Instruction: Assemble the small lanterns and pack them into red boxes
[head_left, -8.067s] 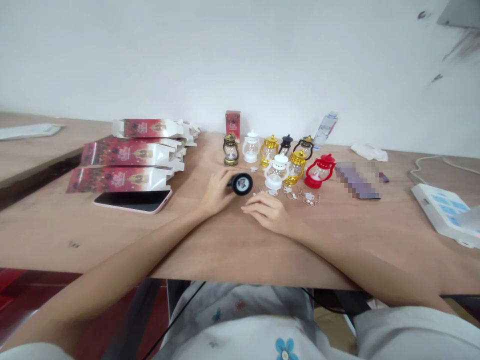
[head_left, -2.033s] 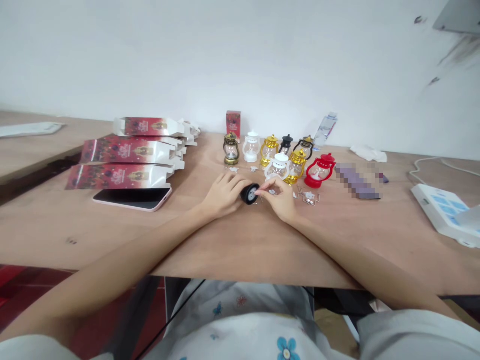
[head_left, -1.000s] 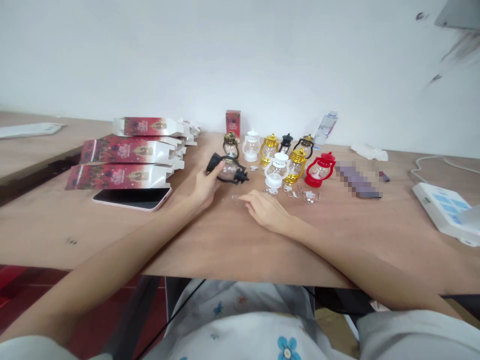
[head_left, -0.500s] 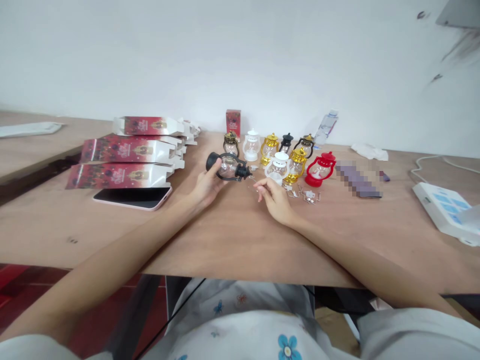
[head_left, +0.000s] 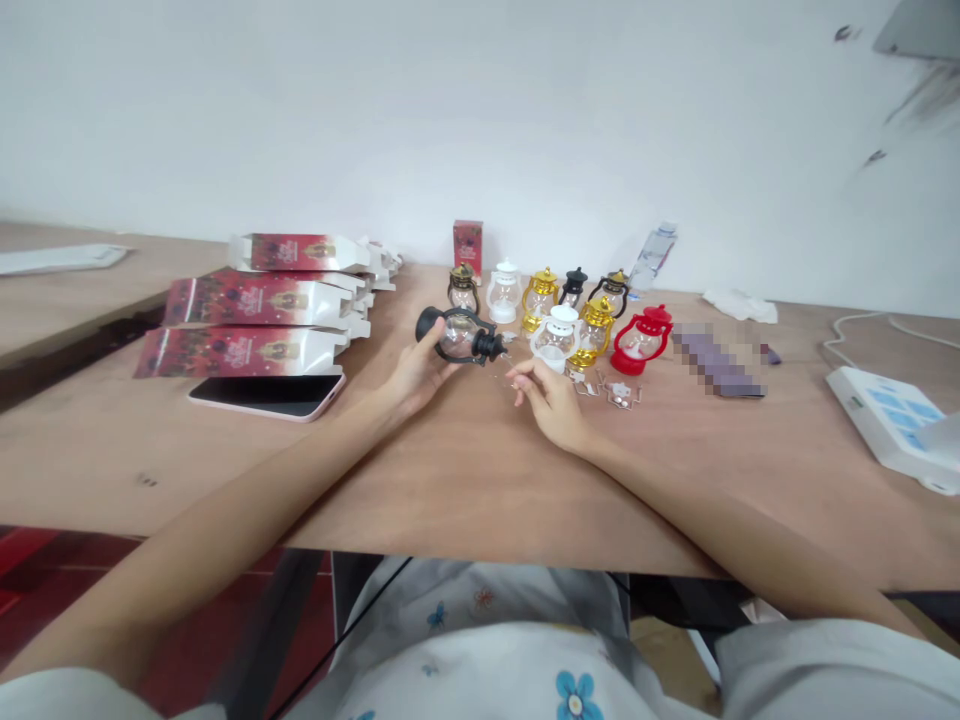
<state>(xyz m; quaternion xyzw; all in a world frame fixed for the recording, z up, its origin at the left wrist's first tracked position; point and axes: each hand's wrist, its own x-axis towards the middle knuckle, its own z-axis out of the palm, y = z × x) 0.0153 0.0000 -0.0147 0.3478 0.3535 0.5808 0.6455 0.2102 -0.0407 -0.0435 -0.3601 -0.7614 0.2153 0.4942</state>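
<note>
A small black lantern point(head_left: 459, 337) with a clear globe lies tilted on its side in my left hand point(head_left: 420, 372), its base between thumb and fingers and its top pointing right. My right hand point(head_left: 551, 400) is just beyond that top, thumb and fingertips pinched on a thin wire piece point(head_left: 507, 366) close to the lantern's tip. Whether the wire touches the lantern I cannot tell. Behind my right hand stand several upright lanterns, among them a white one point(head_left: 555, 337), a gold one point(head_left: 595, 333) and a red one point(head_left: 641, 338). Small wire hooks point(head_left: 621, 392) lie beside it.
Flattened red printed boxes point(head_left: 240, 350) are stacked at the left, with a phone point(head_left: 266, 394) in front. One red box point(head_left: 468, 245) stands upright near the wall. A clear bottle point(head_left: 655, 255), crumpled tissue point(head_left: 741, 304) and a white power strip point(head_left: 892, 425) are to the right.
Both hands stay in nearly the same place. The black lantern has shifted very slightly right, and the right fingers remain pinched near its top.
</note>
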